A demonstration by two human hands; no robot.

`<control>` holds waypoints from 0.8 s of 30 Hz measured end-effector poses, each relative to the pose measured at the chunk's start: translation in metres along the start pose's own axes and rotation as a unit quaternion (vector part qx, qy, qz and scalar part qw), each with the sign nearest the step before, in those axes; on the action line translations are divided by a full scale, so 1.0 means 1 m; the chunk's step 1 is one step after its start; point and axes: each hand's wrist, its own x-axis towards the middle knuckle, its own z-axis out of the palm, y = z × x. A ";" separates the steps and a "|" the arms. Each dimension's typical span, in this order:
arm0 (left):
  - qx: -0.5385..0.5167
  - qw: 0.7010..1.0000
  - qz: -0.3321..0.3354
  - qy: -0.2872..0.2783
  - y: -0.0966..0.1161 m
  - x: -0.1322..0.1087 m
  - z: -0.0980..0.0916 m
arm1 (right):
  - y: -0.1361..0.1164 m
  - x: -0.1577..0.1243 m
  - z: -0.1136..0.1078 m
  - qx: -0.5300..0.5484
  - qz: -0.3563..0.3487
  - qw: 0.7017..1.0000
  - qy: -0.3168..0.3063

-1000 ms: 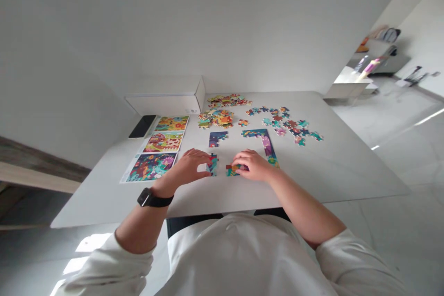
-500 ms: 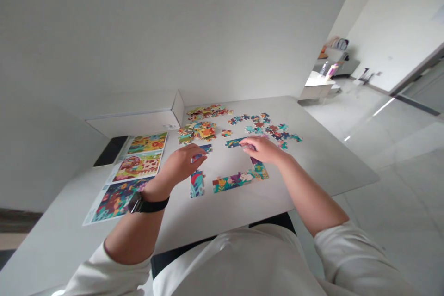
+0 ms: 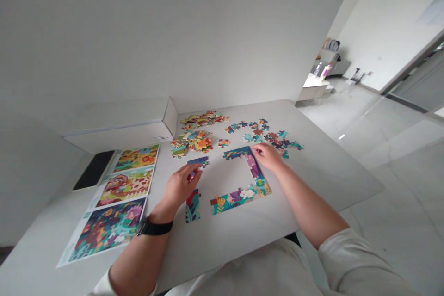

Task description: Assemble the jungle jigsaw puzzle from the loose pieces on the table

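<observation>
A white table (image 3: 243,233) carries a long white box (image 3: 121,135); before it lies a sheet of three pictures (image 3: 125,188); right of that, a joined puzzle border (image 3: 233,198), open leftward. The right hand (image 3: 269,156), loosely curled, is at the border's far right corner; the left hand (image 3: 181,186) bends over separate left-side pieces (image 3: 193,208); whether either grips, I cannot tell.

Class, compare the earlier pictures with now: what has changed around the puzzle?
The left hand moved off the near-left section, farther out to the far-left section. The right hand left the near strip and moved outward to the border's far right corner. The printed pictures and phone stayed put.
</observation>
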 end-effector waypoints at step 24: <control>0.042 0.996 0.029 0.067 0.012 -0.009 -0.020 | -0.041 0.175 0.054 -0.243 0.136 0.951 -0.135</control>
